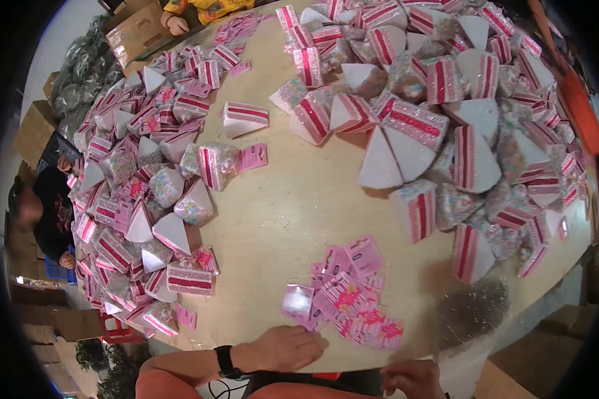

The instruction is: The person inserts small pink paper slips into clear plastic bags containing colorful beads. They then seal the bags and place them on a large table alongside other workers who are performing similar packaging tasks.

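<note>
My left hand (287, 348), with a black band on its wrist, rests palm down at the table's front edge. Its fingers are bent and pressed together; whatever may be under them is hidden. Just beyond it lies a loose pile of pink header cards (349, 292), with a small clear-and-white packet (298, 300) on its left side. At the lower edge, my right hand (414, 378) hangs by the table's rim with its fingers loosely bent and apart. I see nothing in it.
Wrapped toy cake slices, white with pink and red layers, form a left heap (190, 279) and a larger right heap (476, 159). One cake slice (245, 120) lies between them. Glitter (472, 309) covers the right front. Two other people work at the far side and left.
</note>
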A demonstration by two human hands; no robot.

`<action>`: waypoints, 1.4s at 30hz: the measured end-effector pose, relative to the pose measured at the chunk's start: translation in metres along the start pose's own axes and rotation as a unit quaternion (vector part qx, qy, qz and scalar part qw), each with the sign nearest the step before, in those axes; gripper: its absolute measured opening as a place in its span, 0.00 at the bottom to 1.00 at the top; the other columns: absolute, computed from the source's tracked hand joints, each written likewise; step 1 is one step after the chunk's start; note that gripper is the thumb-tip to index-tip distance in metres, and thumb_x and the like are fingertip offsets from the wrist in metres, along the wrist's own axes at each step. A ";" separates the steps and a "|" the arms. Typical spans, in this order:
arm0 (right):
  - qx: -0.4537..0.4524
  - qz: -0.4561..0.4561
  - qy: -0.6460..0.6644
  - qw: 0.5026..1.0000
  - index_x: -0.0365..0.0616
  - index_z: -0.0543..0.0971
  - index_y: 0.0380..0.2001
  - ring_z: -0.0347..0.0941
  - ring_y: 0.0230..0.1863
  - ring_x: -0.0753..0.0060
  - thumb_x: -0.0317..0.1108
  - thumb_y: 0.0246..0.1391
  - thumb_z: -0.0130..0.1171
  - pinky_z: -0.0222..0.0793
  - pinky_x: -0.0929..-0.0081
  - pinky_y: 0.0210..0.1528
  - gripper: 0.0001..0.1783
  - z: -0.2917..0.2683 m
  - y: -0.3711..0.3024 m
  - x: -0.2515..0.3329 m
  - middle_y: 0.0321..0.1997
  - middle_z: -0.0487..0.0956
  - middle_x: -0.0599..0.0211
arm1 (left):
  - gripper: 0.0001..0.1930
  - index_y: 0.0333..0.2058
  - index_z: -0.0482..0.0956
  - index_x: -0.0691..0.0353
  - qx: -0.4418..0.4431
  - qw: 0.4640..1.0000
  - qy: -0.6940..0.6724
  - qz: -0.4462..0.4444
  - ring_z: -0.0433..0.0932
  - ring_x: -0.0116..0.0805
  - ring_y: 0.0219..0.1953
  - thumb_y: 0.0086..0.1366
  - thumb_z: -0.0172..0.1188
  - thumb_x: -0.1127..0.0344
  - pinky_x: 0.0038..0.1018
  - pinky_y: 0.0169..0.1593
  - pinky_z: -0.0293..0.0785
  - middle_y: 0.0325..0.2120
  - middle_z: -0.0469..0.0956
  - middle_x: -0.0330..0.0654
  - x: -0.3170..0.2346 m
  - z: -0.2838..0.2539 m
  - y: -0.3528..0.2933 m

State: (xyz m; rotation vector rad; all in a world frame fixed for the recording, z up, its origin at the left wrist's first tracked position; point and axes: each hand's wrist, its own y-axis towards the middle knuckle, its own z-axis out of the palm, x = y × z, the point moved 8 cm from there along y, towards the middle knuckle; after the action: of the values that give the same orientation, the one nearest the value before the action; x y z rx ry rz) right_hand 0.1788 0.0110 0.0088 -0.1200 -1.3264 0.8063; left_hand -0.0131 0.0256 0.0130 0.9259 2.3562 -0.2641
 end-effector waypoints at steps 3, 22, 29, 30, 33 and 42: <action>0.029 -0.073 -0.057 0.995 0.33 0.73 0.35 0.71 0.19 0.75 0.21 0.48 0.51 0.67 0.82 0.21 0.09 0.005 0.016 -0.004 0.22 0.75 0.61 | 0.07 0.33 0.74 0.59 -0.065 0.998 -0.023 0.010 0.73 0.29 0.26 0.55 0.54 0.66 0.22 0.27 0.70 0.27 0.74 0.34 0.003 -0.004 -0.005; 0.020 0.027 -0.088 0.996 0.35 0.75 0.32 0.72 0.18 0.77 0.29 0.49 0.50 0.68 0.84 0.20 0.09 0.040 -0.007 -0.093 0.19 0.75 0.66 | 0.11 0.27 0.73 0.61 -0.121 0.991 -0.057 -0.025 0.73 0.45 0.28 0.52 0.52 0.59 0.34 0.30 0.68 0.22 0.73 0.47 0.016 -0.001 -0.012; 0.261 -0.104 -0.552 0.785 0.41 0.77 0.25 0.74 0.22 0.71 0.33 0.46 0.48 0.69 0.74 0.24 0.10 0.031 0.059 -0.380 0.21 0.76 0.61 | 0.10 0.26 0.72 0.61 -0.065 0.996 -0.048 -0.034 0.72 0.44 0.26 0.50 0.52 0.60 0.33 0.29 0.67 0.22 0.72 0.46 0.008 0.006 0.003; 0.304 -0.182 -0.645 0.677 0.43 0.77 0.25 0.74 0.24 0.70 0.32 0.45 0.47 0.69 0.73 0.25 0.09 0.033 0.062 -0.409 0.22 0.76 0.60 | 0.10 0.26 0.72 0.61 -0.071 0.996 -0.043 -0.039 0.72 0.44 0.26 0.51 0.52 0.60 0.33 0.29 0.66 0.21 0.72 0.46 0.008 0.006 0.002; 0.215 -0.120 -0.725 0.644 0.48 0.77 0.19 0.74 0.26 0.66 0.32 0.40 0.49 0.69 0.69 0.24 0.07 0.042 0.064 -0.419 0.21 0.76 0.62 | 0.10 0.25 0.71 0.60 -0.070 0.996 -0.010 -0.053 0.71 0.45 0.25 0.51 0.52 0.60 0.32 0.28 0.66 0.21 0.71 0.46 0.006 0.006 0.007; 0.187 -0.029 -0.647 0.738 0.39 0.75 0.29 0.73 0.21 0.67 0.24 0.40 0.52 0.68 0.74 0.23 0.08 0.032 0.126 -0.410 0.26 0.76 0.59 | 0.06 0.22 0.71 0.56 0.045 0.990 0.049 -0.126 0.70 0.45 0.24 0.53 0.50 0.63 0.34 0.27 0.65 0.20 0.70 0.44 -0.010 0.009 0.002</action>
State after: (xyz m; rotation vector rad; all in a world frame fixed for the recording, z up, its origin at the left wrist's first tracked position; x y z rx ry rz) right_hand 0.0850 -0.1470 -0.3800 0.9897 -2.3898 1.1278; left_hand -0.0013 0.0180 0.0117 0.6950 2.5719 -0.4365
